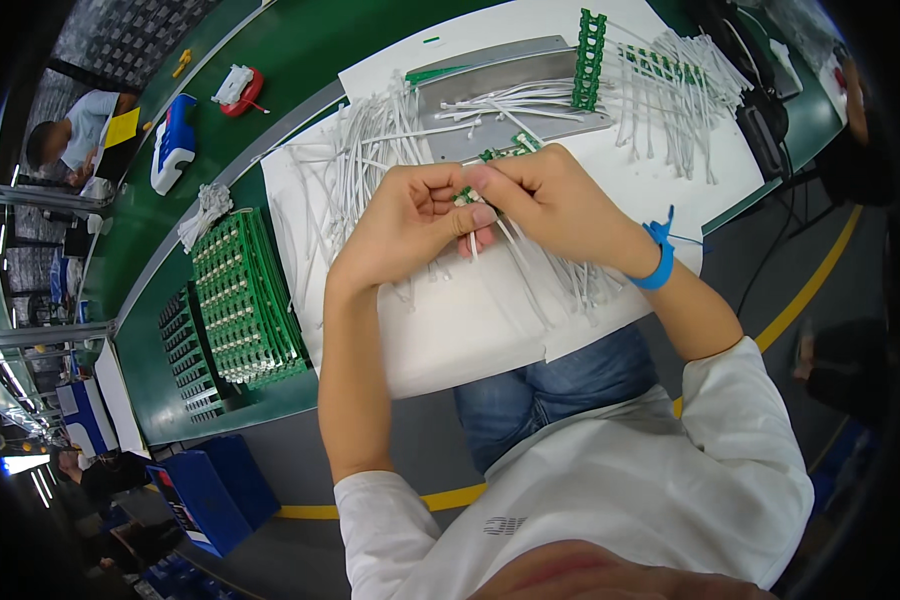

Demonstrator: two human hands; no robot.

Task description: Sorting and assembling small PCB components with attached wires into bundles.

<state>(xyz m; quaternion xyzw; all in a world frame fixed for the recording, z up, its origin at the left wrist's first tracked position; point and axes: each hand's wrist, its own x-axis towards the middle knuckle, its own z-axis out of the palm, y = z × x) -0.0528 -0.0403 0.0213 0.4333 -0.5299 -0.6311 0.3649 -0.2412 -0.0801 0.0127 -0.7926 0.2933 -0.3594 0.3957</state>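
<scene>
In front of me both hands meet over the white sheet (440, 340). My left hand (410, 225) is closed, its thumb and fingertips pinching a small green circuit board (466, 197) with white connectors. My right hand (560, 205) is closed on the same board from the other side, its thumb at the upper edge; the fingers partly hide it. White cables (520, 265) trail below the hands. Just beyond the knuckles shows another green board piece (518, 146). A heap of white cables (370, 150) lies left of the hands. A blue wrist strap (658, 258) circles my right wrist.
A grey metal plate (535, 62) bears loose cables and a green board strip (589, 60). More cabled boards (670, 100) lie right. Stacked green panels (245, 300) and black strips (188, 350) stand left. Farther off are a blue-white device (175, 145), a red roll (240, 92) and a person (75, 130).
</scene>
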